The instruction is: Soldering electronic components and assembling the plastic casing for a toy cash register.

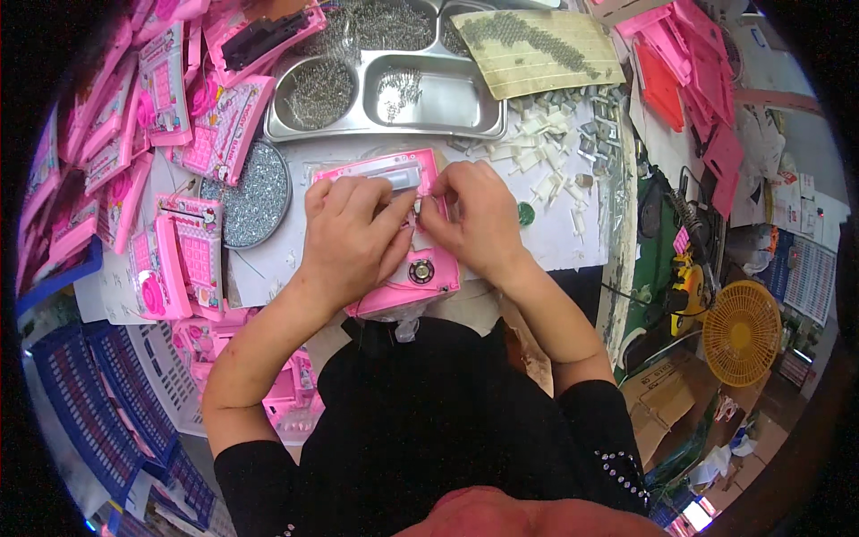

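Shirt: black [420,394], at 6 o'clock, with a blurred patch of bare skin [501,515] on the lower edge.
Clock centre: the pink case [385,298], on the white table [268,268] just ahead of the shirt, lying under both hands.
Case face: a silvery panel [403,177] at 12 o'clock, a round black speaker [420,271] at 5.
Left hand [347,224]: comes over the case from 9 o'clock, fingers bent, index finger and thumb reaching toward the middle; whether they grip anything, I cannot tell.
Right hand [483,219]: at 2 o'clock, thumb and fingers curled close together at the case's right side; what lies between the tips is too small to make out.
Step in hand: seemingly fine fitting work between panel and speaker, the left steadying, the right placing or adjusting.
Next move: probably calls for a light, exact fingertip press, with the case kept from sliding.
Tray: steel [403,134], at 12, small metal pieces [319,92] in its wells.
Card: yellowish [510,80], at 1, overlapping the tray, dark bits on it.
White pieces [546,134]: scattered at 2.
Green disc [525,213]: at 3, just beside the right hand.
Metal bits [246,192]: heaped in a round dish, toward 10.
Pink toys [192,251]: stacked from 9 to 11.
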Action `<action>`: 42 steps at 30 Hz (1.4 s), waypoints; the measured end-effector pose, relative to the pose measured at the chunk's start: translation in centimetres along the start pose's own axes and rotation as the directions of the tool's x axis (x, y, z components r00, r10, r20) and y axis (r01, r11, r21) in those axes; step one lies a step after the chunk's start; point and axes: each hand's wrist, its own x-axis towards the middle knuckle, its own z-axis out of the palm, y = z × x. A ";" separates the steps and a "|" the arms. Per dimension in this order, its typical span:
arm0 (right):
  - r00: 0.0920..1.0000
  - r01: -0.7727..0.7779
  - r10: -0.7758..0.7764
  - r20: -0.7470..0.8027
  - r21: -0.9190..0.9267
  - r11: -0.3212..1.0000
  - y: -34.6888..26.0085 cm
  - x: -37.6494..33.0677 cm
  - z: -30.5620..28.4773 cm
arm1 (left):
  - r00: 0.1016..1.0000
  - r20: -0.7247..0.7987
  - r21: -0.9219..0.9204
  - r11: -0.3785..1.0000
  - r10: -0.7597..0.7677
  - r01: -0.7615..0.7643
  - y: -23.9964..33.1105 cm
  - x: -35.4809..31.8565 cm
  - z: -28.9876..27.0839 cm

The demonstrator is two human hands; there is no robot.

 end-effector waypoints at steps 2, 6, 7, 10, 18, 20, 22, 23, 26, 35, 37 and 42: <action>0.999 0.006 -0.006 -0.032 0.011 1.000 0.0 -0.3 -0.1 | 1.000 -0.021 -0.011 1.000 -0.004 0.004 0.0 -0.6 -0.6; 0.999 -0.028 0.025 0.024 0.132 0.991 1.0 -1.5 -3.2 | 1.000 -0.005 -0.037 0.999 0.006 -0.006 -0.3 -1.6 -1.0; 0.999 -0.043 0.042 0.011 0.132 0.990 1.6 -1.8 -4.0 | 1.000 -0.013 -0.024 1.000 0.001 -0.001 -0.3 -1.3 -0.9; 0.996 -0.069 0.073 -0.042 0.106 0.992 3.3 -1.9 -6.6 | 0.998 -0.037 -0.019 0.998 0.052 -0.053 -0.4 -0.7 -0.9; 0.983 -0.103 0.094 -0.158 -0.048 0.993 7.8 1.7 -12.6 | 0.997 0.040 0.057 0.996 0.069 -0.072 0.4 0.3 -0.5; 0.970 -0.180 0.155 -0.185 -0.125 0.976 9.9 5.0 -15.0 | 0.998 0.046 0.092 0.995 0.043 -0.047 0.7 0.6 -0.7; 0.916 -0.320 0.254 -0.312 -0.185 0.929 15.5 9.3 -17.9 | 0.997 0.071 0.116 0.993 0.028 -0.037 0.8 0.8 -0.5; 0.896 -0.341 0.231 -0.380 -0.252 0.906 19.7 11.2 -19.7 | 0.995 0.094 0.109 0.994 0.020 -0.030 1.1 1.0 -0.3; 0.894 -0.416 0.201 -0.400 -0.574 0.705 29.2 15.8 -25.1 | 0.986 0.162 0.139 0.990 -0.029 0.006 1.9 1.4 0.0; 0.350 -0.932 0.636 -0.688 -0.186 0.312 36.9 21.7 -26.1 | 0.986 0.152 0.001 0.998 -0.070 0.070 2.3 -1.1 -2.9; 0.625 -0.764 0.551 -0.553 -0.578 0.286 45.8 18.3 -31.7 | 0.995 0.103 -0.106 0.994 -0.004 0.015 1.6 -0.5 -2.3; 0.467 -0.871 0.516 -0.718 -0.275 0.407 40.9 20.7 -29.0 | 0.998 0.069 -0.001 1.000 -0.016 0.016 1.0 -1.8 -3.6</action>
